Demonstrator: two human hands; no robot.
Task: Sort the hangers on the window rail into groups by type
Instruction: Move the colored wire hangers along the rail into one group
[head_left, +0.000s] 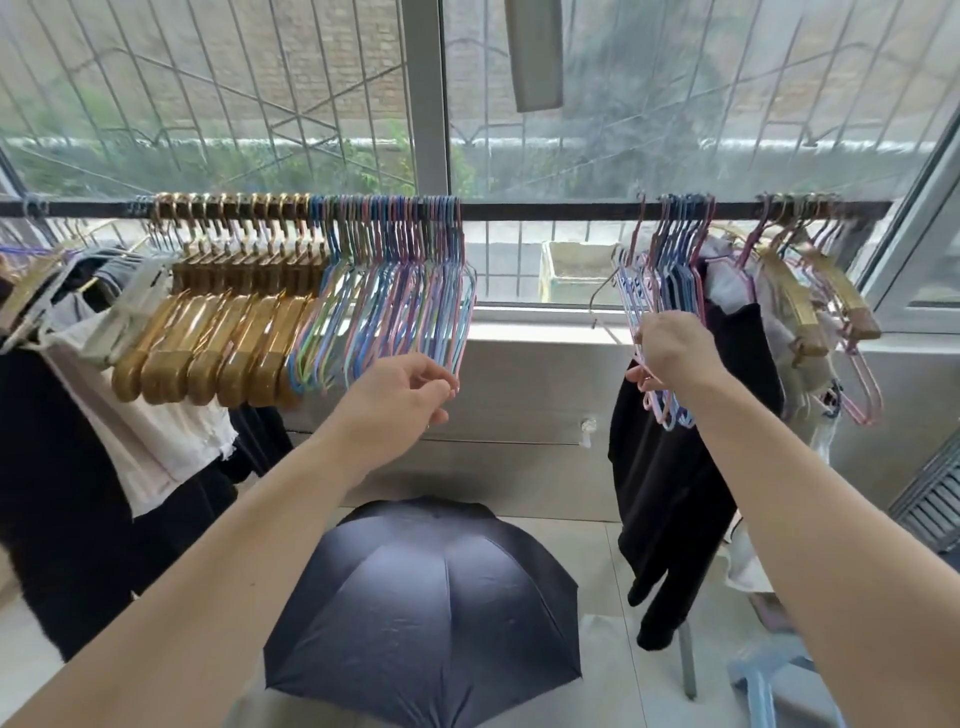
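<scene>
While left hand (400, 395) pinches wire hangers (395, 291), right hand (670, 348) clasps second bunch (670, 260): light, springy, tangle-prone; hold low bars.

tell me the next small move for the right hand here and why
Probably slide the loose bunch of thin coloured hangers that the right hand grips leftward along the rail, across the bare stretch, to join the big coloured group where the left hand pinches the end hanger. Same type, two clusters.
</scene>
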